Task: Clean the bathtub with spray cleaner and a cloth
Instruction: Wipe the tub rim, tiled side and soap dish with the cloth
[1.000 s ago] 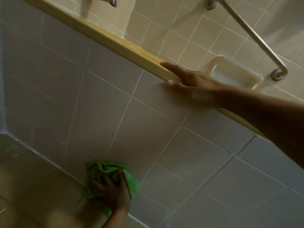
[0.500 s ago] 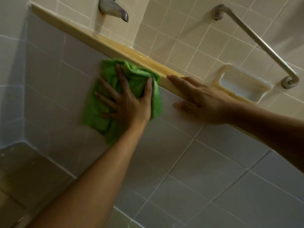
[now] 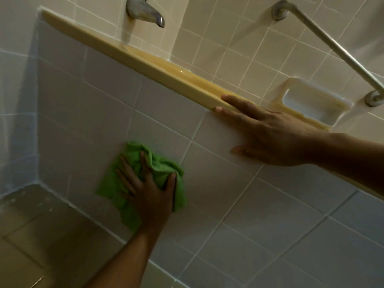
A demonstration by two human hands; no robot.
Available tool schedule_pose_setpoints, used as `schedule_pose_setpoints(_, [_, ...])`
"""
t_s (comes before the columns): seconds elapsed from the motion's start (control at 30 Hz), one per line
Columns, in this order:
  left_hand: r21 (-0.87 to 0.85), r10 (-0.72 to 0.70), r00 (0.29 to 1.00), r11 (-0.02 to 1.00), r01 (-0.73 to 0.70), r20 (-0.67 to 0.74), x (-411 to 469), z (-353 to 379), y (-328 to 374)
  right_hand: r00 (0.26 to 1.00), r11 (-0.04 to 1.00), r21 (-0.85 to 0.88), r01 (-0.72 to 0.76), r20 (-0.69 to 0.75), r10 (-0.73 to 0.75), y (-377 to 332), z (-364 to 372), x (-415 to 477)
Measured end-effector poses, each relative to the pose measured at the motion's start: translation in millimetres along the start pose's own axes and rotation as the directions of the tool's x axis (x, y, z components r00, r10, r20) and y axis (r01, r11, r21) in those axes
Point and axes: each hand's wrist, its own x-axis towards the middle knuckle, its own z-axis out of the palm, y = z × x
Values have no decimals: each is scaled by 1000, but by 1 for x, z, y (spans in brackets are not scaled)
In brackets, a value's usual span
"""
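Green microfibre cloth (image 3: 161, 170), bunched into soft folds, lies against the glossy pale tiled wall (image 3: 93, 113) of the tub under your left hand (image 3: 149, 196). Your fingers (image 3: 143, 165) are splayed and nearly straight, pressing the fabric flat rather than clutching it. A ridge of cloth rises between forefinger and thumb, and the part beneath your palm is hidden. Your right hand (image 3: 276, 138) rests with relaxed, straight fingers along the smooth yellowed ledge (image 3: 145, 61), the thumb on the tile just below. Just beyond those fingers a recessed white ceramic soap dish (image 3: 311, 98), stained at its lip, sits among beige wall tiles. A brushed metal grab bar (image 3: 332, 46) slants above it, its lower mount clipped by the frame edge. A dull metal spout (image 3: 145, 14), cut off at the top, projects well ahead of your right fingertips. Below your left hand the tub floor (image 3: 41, 235) is dim, its surface hard to make out.
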Motion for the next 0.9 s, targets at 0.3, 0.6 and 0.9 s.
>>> schedule_pose_setpoints(0.3, [-34, -540, 811, 828, 560, 224, -86, 23, -78, 999, 999, 15, -45, -7, 45, -2, 3, 21])
schedule_pose_setpoints(0.6, [-232, -641, 751, 715, 659, 159, -3, -6, 21, 1000, 1000, 26, -4, -17, 5, -3, 3, 46])
schedule_pose_setpoints(0.9, [-212, -325, 943, 918, 334, 77, 146, -47, 113, 1000, 999, 46, 7, -3, -7, -5, 0, 52])
